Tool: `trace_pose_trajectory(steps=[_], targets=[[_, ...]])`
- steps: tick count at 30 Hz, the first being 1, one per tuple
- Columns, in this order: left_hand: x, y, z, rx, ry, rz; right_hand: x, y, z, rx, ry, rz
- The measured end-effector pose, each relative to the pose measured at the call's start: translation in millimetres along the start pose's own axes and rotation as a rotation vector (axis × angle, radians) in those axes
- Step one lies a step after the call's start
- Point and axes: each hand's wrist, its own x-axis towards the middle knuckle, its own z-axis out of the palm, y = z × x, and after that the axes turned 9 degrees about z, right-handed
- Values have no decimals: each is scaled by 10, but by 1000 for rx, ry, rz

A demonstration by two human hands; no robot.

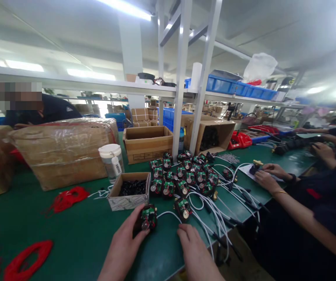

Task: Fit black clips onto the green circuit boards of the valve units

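My left hand (pixel 127 238) grips a small black device (pixel 148 218) with an exposed green circuit board and a round metal part, just above the green tabletop. A white cable (pixel 169 212) arcs from that device to my right hand (pixel 195 249), whose fingers are closed on it near the table's front edge. Close by my right fingertips lies another such unit (pixel 183 208). Behind it several similar circuit-board units (pixel 182 171) sit clustered together, their white cables (pixel 214 212) trailing to the right. An open carton (pixel 129 203) of small black parts stands just beyond my left hand.
Red cord bundles (pixel 29 259) lie at left. A lidded clear jug (pixel 111 162), a wrapped carton (pixel 65 152) and an open cardboard box (pixel 148 146) stand behind. Shelf posts (pixel 181 86) rise mid-table. At right, a co-worker's hands (pixel 269 177) handle a small part.
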Motion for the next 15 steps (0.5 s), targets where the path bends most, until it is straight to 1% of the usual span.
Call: trace_pose_trajectory(steps=[4,8,11,15], targets=[[44,135,166,-28,33,26,-86,233,-100,70,20,-48],[92,232,279,-39,74,25,-137,498,-137,43,51,-87],[139,268,341,-58,83,38,-158,719,-66,-15,83,-138],[234,267,400,-58,81,63,-117,942,86,-71,157,-268]])
